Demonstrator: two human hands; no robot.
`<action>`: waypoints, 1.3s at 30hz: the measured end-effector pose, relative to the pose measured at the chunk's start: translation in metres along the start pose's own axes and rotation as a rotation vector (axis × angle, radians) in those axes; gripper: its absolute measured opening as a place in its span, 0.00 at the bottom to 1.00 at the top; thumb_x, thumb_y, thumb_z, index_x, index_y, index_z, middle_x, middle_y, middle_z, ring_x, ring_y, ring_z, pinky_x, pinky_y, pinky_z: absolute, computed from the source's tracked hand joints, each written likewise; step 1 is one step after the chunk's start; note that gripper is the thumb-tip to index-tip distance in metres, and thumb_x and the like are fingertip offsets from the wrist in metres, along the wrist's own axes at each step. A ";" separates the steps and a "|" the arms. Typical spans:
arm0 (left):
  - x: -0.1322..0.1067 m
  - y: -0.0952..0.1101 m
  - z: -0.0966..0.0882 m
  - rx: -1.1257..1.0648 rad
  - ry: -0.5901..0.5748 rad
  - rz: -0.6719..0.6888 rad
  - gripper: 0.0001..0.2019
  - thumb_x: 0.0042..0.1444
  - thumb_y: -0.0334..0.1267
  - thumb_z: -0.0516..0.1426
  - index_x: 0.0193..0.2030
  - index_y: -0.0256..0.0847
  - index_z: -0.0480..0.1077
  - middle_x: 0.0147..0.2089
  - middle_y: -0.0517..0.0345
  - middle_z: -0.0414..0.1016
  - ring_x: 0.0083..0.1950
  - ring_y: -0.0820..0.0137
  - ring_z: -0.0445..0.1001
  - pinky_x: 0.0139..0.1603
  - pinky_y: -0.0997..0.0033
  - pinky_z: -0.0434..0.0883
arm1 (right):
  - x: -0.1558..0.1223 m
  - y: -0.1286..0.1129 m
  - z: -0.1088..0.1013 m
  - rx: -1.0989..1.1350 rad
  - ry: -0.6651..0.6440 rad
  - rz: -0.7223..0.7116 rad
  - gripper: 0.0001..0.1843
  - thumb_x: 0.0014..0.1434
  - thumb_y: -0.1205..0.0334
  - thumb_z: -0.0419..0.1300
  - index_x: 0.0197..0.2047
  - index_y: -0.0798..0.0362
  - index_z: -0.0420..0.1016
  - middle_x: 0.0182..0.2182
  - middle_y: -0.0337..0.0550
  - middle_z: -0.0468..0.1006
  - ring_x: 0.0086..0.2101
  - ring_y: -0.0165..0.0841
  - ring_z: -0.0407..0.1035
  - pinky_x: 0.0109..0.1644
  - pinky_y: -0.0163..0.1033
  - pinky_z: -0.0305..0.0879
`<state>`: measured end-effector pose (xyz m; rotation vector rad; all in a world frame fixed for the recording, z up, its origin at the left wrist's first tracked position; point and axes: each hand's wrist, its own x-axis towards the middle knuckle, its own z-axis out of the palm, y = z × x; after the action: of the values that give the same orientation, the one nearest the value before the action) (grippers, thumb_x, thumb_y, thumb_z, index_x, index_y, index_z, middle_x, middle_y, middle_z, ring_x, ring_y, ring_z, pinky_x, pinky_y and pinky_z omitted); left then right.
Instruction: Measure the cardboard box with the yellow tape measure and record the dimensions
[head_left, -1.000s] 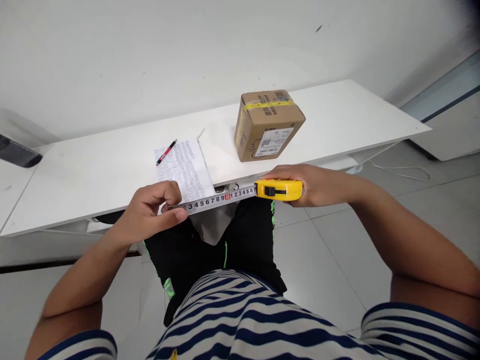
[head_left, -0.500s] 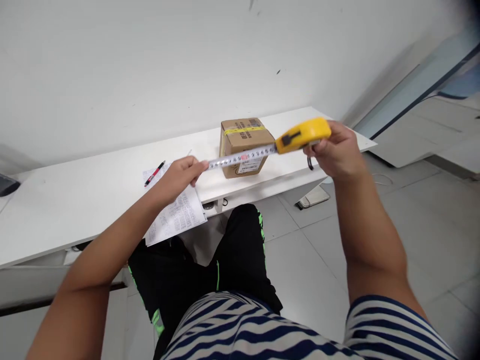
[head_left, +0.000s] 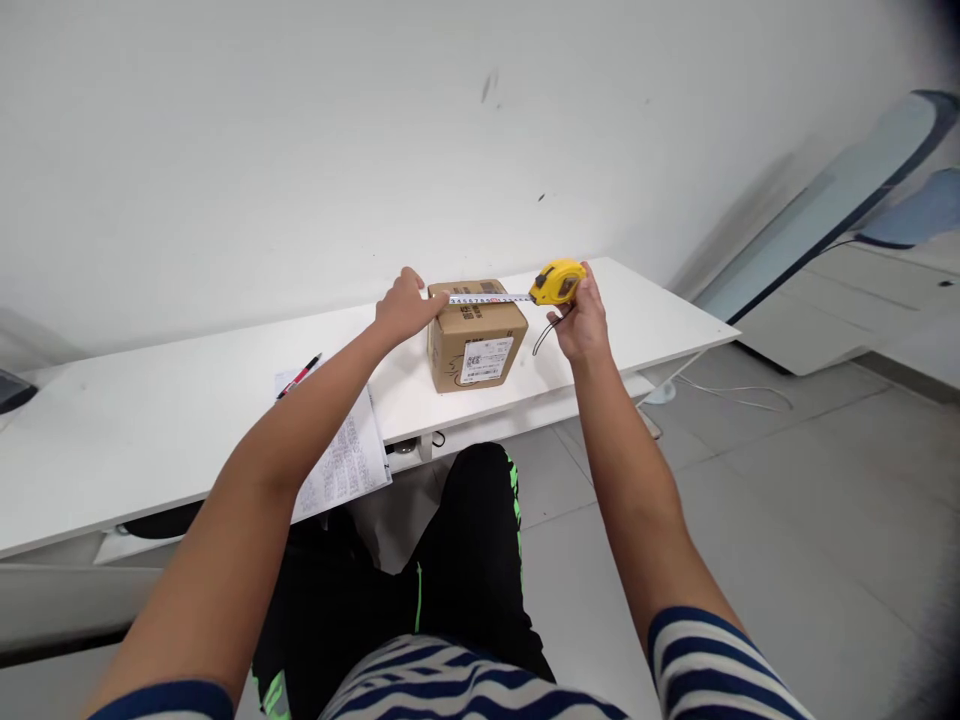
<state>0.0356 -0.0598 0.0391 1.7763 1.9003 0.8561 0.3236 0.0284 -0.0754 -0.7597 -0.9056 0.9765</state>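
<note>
A brown cardboard box [head_left: 450,350] with a white label on its front stands on the white table. Across its top runs the pulled-out blade of a yellow tape measure [head_left: 556,282]. My left hand [head_left: 409,305] is at the box's left top edge, its thumb and fingers closed on the blade's end. To the right of the box, my right hand [head_left: 585,318] grips the yellow case, and a black wrist cord [head_left: 541,338] hangs below it. The blade's numbers face up.
Left of the box lie printed papers [head_left: 346,465] with a red and black pen [head_left: 298,376]; the sheets overhang the front edge of the white table [head_left: 187,385]. A wall rises behind. At right are a leaning pale panel [head_left: 817,225] and a cable [head_left: 739,402] on the floor.
Both hands have moved away from me with the tape measure. The blade went from in front of the box to across its top, and the case has come closer to the box.
</note>
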 end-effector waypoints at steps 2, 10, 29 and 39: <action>0.009 -0.004 -0.003 -0.123 -0.066 -0.082 0.27 0.54 0.46 0.65 0.56 0.46 0.57 0.65 0.41 0.67 0.63 0.54 0.70 0.60 0.54 0.67 | 0.003 -0.002 -0.001 -0.017 -0.011 -0.015 0.35 0.50 0.30 0.67 0.59 0.31 0.76 0.55 0.37 0.78 0.42 0.33 0.74 0.35 0.34 0.64; 0.048 0.003 0.000 -0.186 0.032 0.033 0.12 0.66 0.52 0.54 0.45 0.47 0.62 0.66 0.45 0.70 0.70 0.53 0.65 0.68 0.50 0.63 | 0.018 -0.005 -0.001 -0.094 -0.078 -0.065 0.36 0.51 0.27 0.66 0.61 0.29 0.76 0.57 0.38 0.78 0.48 0.37 0.75 0.38 0.38 0.70; 0.061 0.023 0.020 0.381 -0.423 0.315 0.30 0.70 0.60 0.40 0.69 0.47 0.65 0.72 0.43 0.70 0.68 0.50 0.69 0.69 0.47 0.63 | 0.018 -0.023 0.012 -0.313 0.016 -0.178 0.36 0.58 0.19 0.54 0.43 0.45 0.76 0.41 0.44 0.80 0.48 0.42 0.79 0.42 0.44 0.78; 0.062 0.021 0.025 0.346 -0.399 0.347 0.27 0.70 0.58 0.42 0.62 0.47 0.69 0.67 0.42 0.74 0.63 0.49 0.72 0.66 0.49 0.64 | 0.033 -0.027 0.031 -0.249 0.000 -0.141 0.33 0.58 0.22 0.57 0.27 0.44 0.61 0.21 0.36 0.65 0.28 0.38 0.77 0.26 0.42 0.73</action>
<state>0.0607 0.0054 0.0417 2.3225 1.5700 0.2414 0.3146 0.0528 -0.0296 -0.8921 -1.0783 0.7480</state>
